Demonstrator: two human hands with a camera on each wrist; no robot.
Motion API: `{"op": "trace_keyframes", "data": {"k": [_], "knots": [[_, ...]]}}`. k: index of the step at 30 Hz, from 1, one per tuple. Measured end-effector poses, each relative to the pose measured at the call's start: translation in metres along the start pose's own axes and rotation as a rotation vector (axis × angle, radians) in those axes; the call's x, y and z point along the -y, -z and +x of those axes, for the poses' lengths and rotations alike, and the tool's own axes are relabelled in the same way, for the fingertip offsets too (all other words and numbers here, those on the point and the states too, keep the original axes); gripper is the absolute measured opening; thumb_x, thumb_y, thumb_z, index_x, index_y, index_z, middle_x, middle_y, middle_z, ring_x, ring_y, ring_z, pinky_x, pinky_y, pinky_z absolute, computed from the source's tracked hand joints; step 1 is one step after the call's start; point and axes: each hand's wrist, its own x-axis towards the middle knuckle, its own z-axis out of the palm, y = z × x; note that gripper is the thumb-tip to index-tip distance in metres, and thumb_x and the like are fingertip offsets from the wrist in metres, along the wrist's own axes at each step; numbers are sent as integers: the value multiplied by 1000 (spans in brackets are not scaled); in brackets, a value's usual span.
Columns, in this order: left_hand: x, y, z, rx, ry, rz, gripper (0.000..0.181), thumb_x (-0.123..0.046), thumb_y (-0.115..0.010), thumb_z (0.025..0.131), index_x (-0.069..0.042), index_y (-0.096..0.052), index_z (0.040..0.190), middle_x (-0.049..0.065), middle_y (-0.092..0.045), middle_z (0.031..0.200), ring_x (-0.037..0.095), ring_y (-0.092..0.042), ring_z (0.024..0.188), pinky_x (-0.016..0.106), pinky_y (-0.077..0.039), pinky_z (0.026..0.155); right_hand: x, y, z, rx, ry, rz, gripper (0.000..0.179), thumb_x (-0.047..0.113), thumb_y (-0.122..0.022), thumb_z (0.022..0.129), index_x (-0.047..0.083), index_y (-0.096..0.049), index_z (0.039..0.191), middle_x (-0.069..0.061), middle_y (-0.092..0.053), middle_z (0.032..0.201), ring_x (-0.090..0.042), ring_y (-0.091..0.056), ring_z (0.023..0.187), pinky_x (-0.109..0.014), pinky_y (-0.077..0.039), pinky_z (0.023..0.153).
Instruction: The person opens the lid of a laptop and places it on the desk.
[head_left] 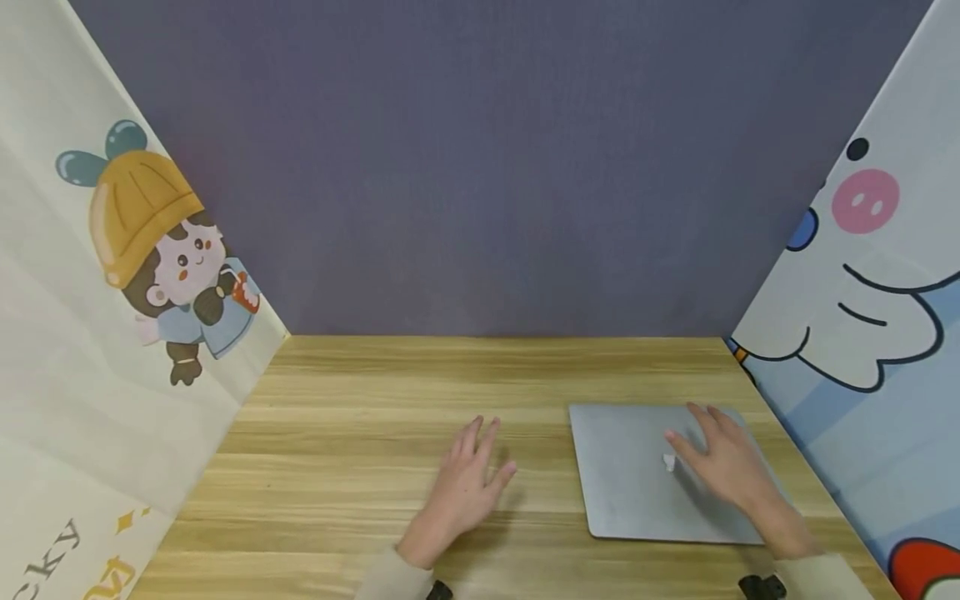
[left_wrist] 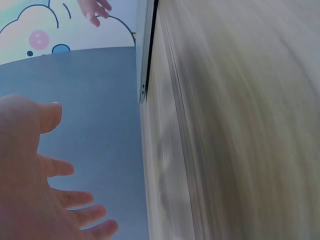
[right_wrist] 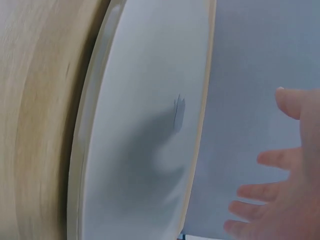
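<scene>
Your right hand (head_left: 723,462) hovers over the closed silver laptop (head_left: 637,479), its fingers (head_left: 701,417) straight and spread, gripping nothing; from the right wrist view the fingers (right_wrist: 272,159) sit apart from the lid (right_wrist: 150,100), with their shadow falling on it near the logo, so you cannot tell whether they touch. The laptop lies flat on the right part of the wooden tabletop (head_left: 360,433), its right edge near the cartoon panel (head_left: 862,275) on that side. Your left hand (head_left: 465,483) is above the bare wood just left of the laptop, well clear of its edge, fingers (left_wrist: 75,200) straight and loosely spread, holding nothing. Another cartoon panel (head_left: 97,292) closes the left side, and a purple wall (head_left: 480,167) stands behind the tabletop.
</scene>
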Motion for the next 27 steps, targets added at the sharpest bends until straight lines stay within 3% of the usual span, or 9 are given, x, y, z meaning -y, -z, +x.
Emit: {"op": "trace_keyframes", "data": {"k": [4, 18, 27], "knots": [[-7, -5, 3, 24, -1, -21, 78, -65, -31, 103, -13, -26, 162, 21, -19, 166, 47, -26, 147, 66, -27, 116, -7, 2, 0, 12, -13, 5, 79, 51, -50, 104, -12, -36, 150, -48, -30, 145, -68, -32, 126, -81, -29, 98], [-23, -22, 7, 59, -12, -76, 80, -66, -30, 102, -13, -25, 162, 23, -18, 165, 49, -28, 146, 67, -32, 112, -46, 3, -1, 14, -71, 3, 76, 47, -50, 105, -14, -35, 148, -50, -32, 140, -68, -34, 124, -80, -31, 97], [-27, -31, 8, 44, -30, -129, 69, -51, -42, 106, -11, -27, 161, 25, -21, 163, 48, -29, 145, 66, -32, 113, -64, 5, -3, 55, -127, 5, 79, 50, -47, 105, -17, -34, 145, -51, -32, 138, -68, -34, 122, -78, -33, 96]]}}
